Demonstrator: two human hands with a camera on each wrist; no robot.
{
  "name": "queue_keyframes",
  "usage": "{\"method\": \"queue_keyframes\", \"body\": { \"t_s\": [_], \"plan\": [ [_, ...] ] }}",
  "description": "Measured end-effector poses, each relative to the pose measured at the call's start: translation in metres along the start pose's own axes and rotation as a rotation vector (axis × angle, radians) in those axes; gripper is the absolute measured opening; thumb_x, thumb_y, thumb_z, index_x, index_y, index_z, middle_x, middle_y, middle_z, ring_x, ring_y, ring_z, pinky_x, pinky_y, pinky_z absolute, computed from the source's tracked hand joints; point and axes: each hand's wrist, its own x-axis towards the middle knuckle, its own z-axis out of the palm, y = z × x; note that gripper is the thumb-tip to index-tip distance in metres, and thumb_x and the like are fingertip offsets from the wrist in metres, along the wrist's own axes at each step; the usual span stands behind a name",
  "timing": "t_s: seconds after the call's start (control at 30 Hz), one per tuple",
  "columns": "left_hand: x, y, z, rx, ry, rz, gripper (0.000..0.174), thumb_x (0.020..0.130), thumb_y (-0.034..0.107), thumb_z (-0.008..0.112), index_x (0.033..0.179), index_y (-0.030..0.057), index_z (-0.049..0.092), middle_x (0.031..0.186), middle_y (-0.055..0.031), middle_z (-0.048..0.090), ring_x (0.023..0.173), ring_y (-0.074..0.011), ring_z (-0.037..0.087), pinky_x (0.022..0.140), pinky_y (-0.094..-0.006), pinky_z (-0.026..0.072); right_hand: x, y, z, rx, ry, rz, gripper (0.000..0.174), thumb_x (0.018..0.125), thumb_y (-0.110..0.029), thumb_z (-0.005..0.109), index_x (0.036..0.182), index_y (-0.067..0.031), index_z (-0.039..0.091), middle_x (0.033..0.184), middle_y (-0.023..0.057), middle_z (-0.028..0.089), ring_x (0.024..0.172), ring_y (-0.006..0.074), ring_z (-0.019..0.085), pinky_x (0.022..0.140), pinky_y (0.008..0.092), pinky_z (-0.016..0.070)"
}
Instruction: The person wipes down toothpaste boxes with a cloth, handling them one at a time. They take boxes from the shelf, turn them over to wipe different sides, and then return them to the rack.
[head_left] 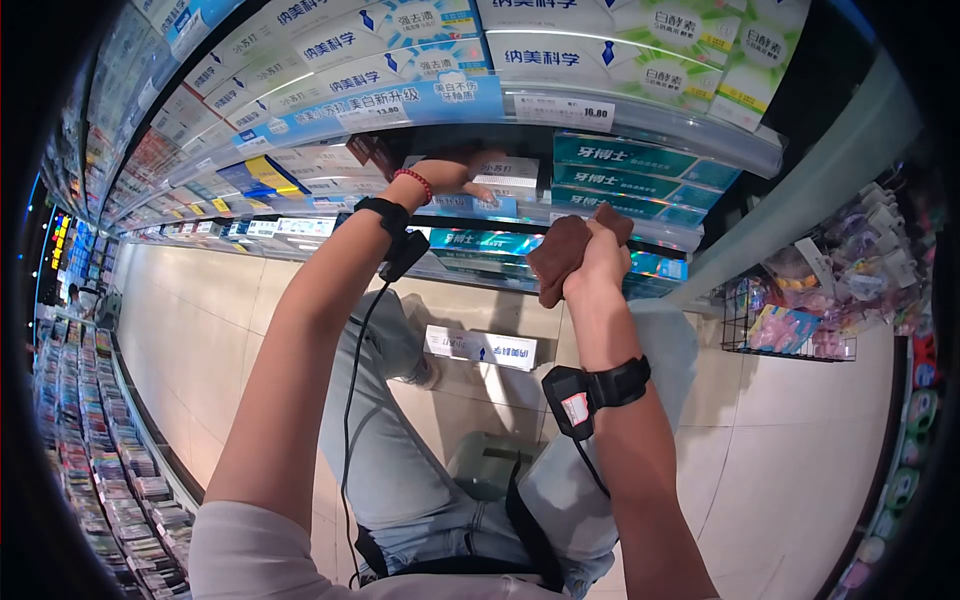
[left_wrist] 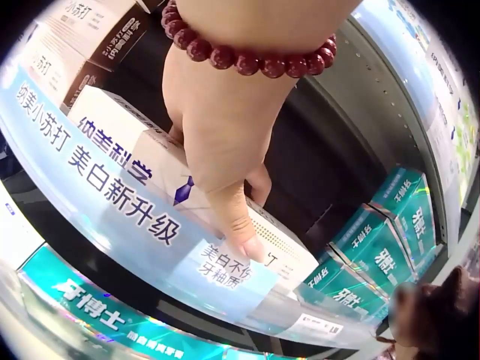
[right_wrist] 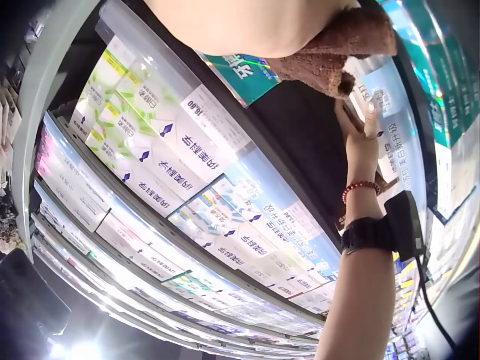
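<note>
My left hand [left_wrist: 225, 142] reaches into the shelf and grips a white toothpaste box [left_wrist: 150, 157] from above, its thumb on the front face behind the blue label strip [left_wrist: 90, 176]. A red bead bracelet circles that wrist. In the head view, my right hand [head_left: 600, 262] holds a crumpled brown cloth [head_left: 560, 258] in front of the shelf edge, beside the stacked green boxes [head_left: 640, 180]. Another white box [head_left: 480, 347] lies on the floor between the legs.
Above, a shelf carries white, blue and green boxes [head_left: 620, 65]. A wire basket [head_left: 790, 350] with packaged goods hangs at the right. Racks of small goods [head_left: 90, 430] stand at the left. A grey-green stool [head_left: 485, 465] is under the person.
</note>
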Motion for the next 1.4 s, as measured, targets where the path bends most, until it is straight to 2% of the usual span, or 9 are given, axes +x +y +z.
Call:
{"method": "queue_keyframes", "body": {
  "t_s": [0.23,0.33,0.5,0.6,0.87,1.03,1.1,1.23,1.4],
  "plan": [
    [-0.017,0.041,-0.015,-0.076,-0.126,-0.252,0.071,0.081,0.057,0.056,0.136,0.0148,0.039,0.12,-0.0193,0.054,0.106,-0.0339,0.053,0.092,-0.0399,0.041,0.026,0.006,-0.002,0.136,0.034,-0.008,0.01,0.086,-0.005,0.047,0.093,-0.0112,0.05,0.068,0.0046,0.05,0.05,0.0198,0.049,0.042,0.0358,0.0367],
    [-0.035,0.072,0.012,0.129,0.575,0.12,0.038,0.084,0.029,0.06,0.114,0.0068,0.057,0.101,-0.0163,0.059,0.096,-0.0354,0.053,0.084,-0.0395,0.0432,-0.001,-0.013,0.004,0.123,0.034,0.146,0.02,0.089,-0.025,0.046,0.078,-0.009,0.045,0.061,0.0067,0.051,0.047,0.0241,0.048,0.038,0.0405,0.0324],
    [-0.104,0.127,0.126,-0.026,-0.119,0.039,0.044,0.074,0.026,0.069,0.111,0.0056,0.056,0.098,-0.014,0.056,0.098,-0.0323,0.054,0.084,-0.0395,0.0452,-0.003,-0.022,0.004,0.016,0.075,0.029,0.024,0.091,-0.025,0.041,0.095,-0.0035,0.05,0.083,0.0125,0.06,0.064,0.0246,0.058,0.051,0.0433,0.0404],
    [-0.139,0.139,0.173,0.191,-0.288,-0.014,0.062,0.068,0.031,0.074,0.12,0.0078,0.049,0.105,-0.0145,0.054,0.1,-0.0338,0.054,0.085,-0.0402,0.0463,0.016,-0.017,-0.002,0.05,0.105,0.025,0.014,0.086,-0.003,0.049,0.099,-0.0038,0.049,0.092,0.0106,0.058,0.079,0.0232,0.062,0.064,0.0377,0.0519],
    [-0.119,0.109,0.192,0.049,-0.475,-0.066,0.07,0.066,0.028,0.074,0.126,0.0057,0.045,0.094,-0.0163,0.059,0.091,-0.0371,0.058,0.077,-0.043,0.0474,0.016,-0.015,-0.003,0.081,0.016,0.04,0.018,0.087,-0.009,0.046,0.105,-0.0075,0.048,0.097,0.0104,0.058,0.089,0.0252,0.059,0.077,0.043,0.0478],
    [-0.114,0.133,0.074,-0.644,-0.203,-0.02,0.058,0.073,0.023,0.069,0.125,0.005,0.051,0.084,-0.0175,0.064,0.078,-0.0231,0.062,0.074,-0.0364,0.0486,0.002,-0.024,-0.007,0.163,-0.173,-0.064,0.018,0.084,-0.016,0.05,0.1,-0.007,0.053,0.097,0.0072,0.059,0.093,0.0241,0.058,0.081,0.0414,0.0452],
    [-0.126,0.129,0.047,-0.864,-0.213,-0.167,0.057,0.079,0.024,0.066,0.128,0.0009,0.048,0.096,-0.0079,0.065,0.089,-0.0161,0.062,0.082,-0.033,0.0487,0.005,-0.025,-0.007,0.183,-0.298,-0.183,0.019,0.083,-0.018,0.055,0.099,-0.0073,0.056,0.096,0.0063,0.061,0.089,0.0229,0.06,0.078,0.0371,0.0479],
    [-0.154,0.141,0.039,-1.992,0.092,-0.451,0.053,0.085,0.029,0.06,0.124,-0.0019,0.043,0.113,-0.0164,0.057,0.105,-0.0261,0.059,0.092,-0.038,0.0484,-0.014,-0.013,0.007,-0.075,-0.43,-0.59,0.036,0.081,-0.024,0.068,0.107,-0.0016,0.055,0.091,0.0066,0.061,0.08,0.0138,0.058,0.07,0.0274,0.0468],
    [-0.14,0.147,0.035,-2.121,0.535,-0.264,0.049,0.087,0.031,0.057,0.118,-0.003,0.04,0.106,-0.0219,0.057,0.103,-0.0351,0.059,0.089,-0.0426,0.051,-0.038,0.006,0.004,-0.635,-0.834,-0.371,0.035,0.08,-0.028,0.071,0.098,0.0011,0.062,0.089,0.0062,0.064,0.08,0.011,0.058,0.074,0.0248,0.0458]
  ]
}}
